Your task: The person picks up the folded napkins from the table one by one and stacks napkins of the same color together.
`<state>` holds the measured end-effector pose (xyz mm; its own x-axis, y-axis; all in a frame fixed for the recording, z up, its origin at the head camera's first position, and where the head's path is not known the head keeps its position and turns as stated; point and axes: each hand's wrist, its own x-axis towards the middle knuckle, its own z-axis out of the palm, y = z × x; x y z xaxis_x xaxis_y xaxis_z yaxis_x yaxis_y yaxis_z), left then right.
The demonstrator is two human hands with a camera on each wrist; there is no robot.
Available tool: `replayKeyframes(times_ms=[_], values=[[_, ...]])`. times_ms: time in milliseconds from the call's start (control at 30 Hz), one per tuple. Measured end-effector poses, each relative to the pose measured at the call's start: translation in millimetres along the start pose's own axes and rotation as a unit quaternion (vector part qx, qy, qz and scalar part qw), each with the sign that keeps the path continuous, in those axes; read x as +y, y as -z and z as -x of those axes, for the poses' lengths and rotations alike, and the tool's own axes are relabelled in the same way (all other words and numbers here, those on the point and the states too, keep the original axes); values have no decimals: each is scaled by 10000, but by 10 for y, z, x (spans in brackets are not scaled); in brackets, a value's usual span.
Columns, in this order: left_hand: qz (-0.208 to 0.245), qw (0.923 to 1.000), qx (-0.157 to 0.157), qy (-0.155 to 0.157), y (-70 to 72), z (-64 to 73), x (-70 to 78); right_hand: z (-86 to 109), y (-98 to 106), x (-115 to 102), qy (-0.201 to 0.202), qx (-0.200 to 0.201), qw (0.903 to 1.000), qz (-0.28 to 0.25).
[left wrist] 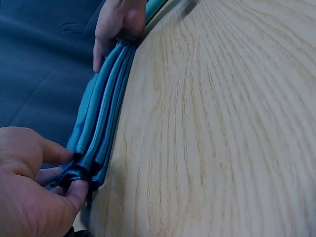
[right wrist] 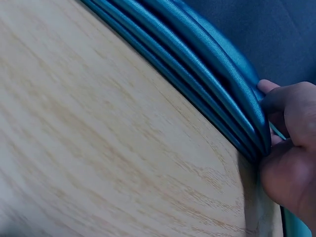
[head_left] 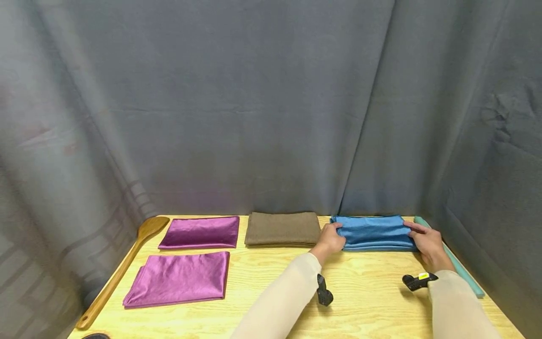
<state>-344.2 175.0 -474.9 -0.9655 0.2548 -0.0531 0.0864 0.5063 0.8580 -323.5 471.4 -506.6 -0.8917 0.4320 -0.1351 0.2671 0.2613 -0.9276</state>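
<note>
Between the person's two hands lies a blue cloth (head_left: 372, 233), folded into a long, flat bundle with a satiny sheen. Its upper face shows soft creases and pale highlights, and the edge toward the person shows several rounded layers stacked one on another, looking teal in both wrist views. The left hand (head_left: 331, 241) pinches the bundle's left end, thumb and fingers closed together on the layers, which bunch a little there. The right hand (head_left: 427, 242) grips the opposite end, its thumb low by the table (head_left: 364, 292) and its fingers round the far side; the layers draw together and curve in toward that grip.

Close on the left hand's left sits a brown cloth (head_left: 282, 229), matte and neatly folded, leaving little room on that side. Farther left of it are a dark purple cloth (head_left: 201, 233) and, nearer the person, a lighter purple cloth (head_left: 179, 278), both shiny. A wooden spoon (head_left: 123, 268) lies beyond these along the table's left edge. Just right of the right hand, a green strip (head_left: 463, 273) runs along the table's right edge, hemming that side in. A grey curtain (head_left: 254, 103) hangs directly behind both hands and the bundle, closing off the far side.
</note>
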Motion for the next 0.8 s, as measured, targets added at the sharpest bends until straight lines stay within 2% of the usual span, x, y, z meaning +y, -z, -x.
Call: replayKeyframes(times_ms=[167, 267, 367, 500, 600, 700, 800], values=[[-60, 9999, 86, 3, 27, 58, 29, 38, -46, -3, 127, 317, 9994, -97], [-103, 9999, 105, -48, 80, 120, 71, 80, -37, -15, 156, 233, 9988, -410], [-99, 9997, -19, -207, 183, 192, 99, 122, -2, -56, 405, 103, 9989, -225], [45, 9980, -180, -602, 403, 299, 98, 197, 19, -149, 983, 104, 9951, 26], [225, 9956, -227, -884, 609, 416, 88, 301, 19, -229, 1356, 61, 9907, 9], [537, 9913, -311, -1164, 843, 551, 54, 433, 9, -335, 1661, -38, 9859, 199], [882, 9861, -405, -1352, 1131, 702, -19, 591, -40, -465, 1985, -340, 9795, -7]])
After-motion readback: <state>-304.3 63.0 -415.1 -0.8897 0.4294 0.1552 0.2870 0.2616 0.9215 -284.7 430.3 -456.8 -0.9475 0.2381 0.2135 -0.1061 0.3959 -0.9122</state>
